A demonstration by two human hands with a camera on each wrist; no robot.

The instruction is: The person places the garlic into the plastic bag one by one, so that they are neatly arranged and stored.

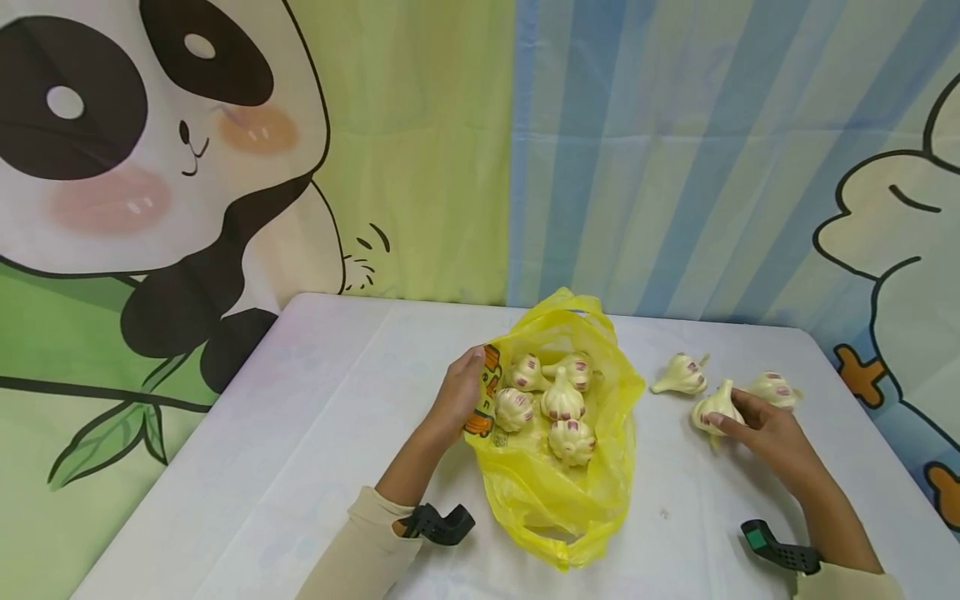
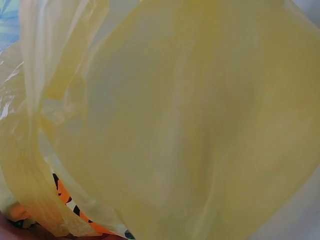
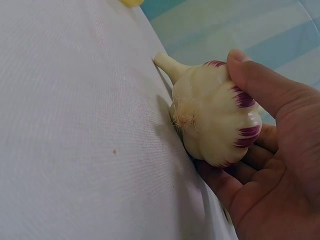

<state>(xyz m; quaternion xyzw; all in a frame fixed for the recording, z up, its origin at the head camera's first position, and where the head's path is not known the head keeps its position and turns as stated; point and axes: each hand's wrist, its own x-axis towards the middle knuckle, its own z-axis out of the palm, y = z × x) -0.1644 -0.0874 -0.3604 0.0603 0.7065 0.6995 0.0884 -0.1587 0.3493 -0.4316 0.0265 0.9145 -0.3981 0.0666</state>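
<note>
A yellow plastic bag (image 1: 517,508) lies with its mouth open on the white table, several garlic bulbs (image 1: 562,398) showing inside. My left hand (image 1: 456,396) grips the bag's left edge beside an orange printed patch. In the left wrist view the yellow film (image 2: 165,120) fills most of the picture and hides nearly all of that hand. To the right of the bag, my right hand (image 1: 772,433) holds a garlic bulb (image 1: 716,408) between thumb and fingers. Seen from the right wrist, this purple-streaked bulb (image 3: 215,115) has its roots toward the camera, close over the cloth.
Two more garlic bulbs lie near the right hand: one bulb (image 1: 682,374) farther back, another bulb (image 1: 776,390) just behind the fingers. The white-covered table (image 1: 315,467) ends at a printed curtain (image 1: 420,150) with a panda. Each wrist wears a black strap mount (image 1: 442,525).
</note>
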